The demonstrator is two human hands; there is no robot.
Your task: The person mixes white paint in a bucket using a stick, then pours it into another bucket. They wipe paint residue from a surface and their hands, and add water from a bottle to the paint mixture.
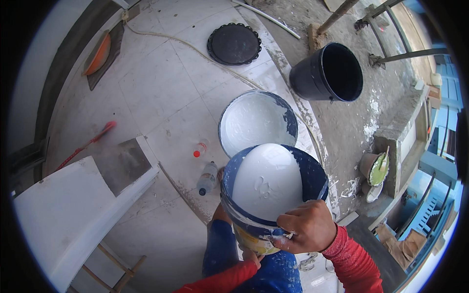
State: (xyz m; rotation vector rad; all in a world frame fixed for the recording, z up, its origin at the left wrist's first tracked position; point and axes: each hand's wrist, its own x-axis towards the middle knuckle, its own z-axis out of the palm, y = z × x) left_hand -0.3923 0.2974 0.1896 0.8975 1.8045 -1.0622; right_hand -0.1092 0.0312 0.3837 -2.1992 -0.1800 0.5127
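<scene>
Holding a blue bucket (314, 181) of white paint (267, 180) tilted toward a tub (291, 119) at twelve o'clock, with right hand (310, 225) clenched on the rim at four and left hand (251, 258) pressed against the base at six.

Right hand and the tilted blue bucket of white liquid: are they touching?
Touching. The head view shows the right hand closed on the rim of the blue bucket, at its near right side.

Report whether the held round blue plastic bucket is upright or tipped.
Tipped: the bucket leans forward, thick white liquid reaching its far rim.
</scene>
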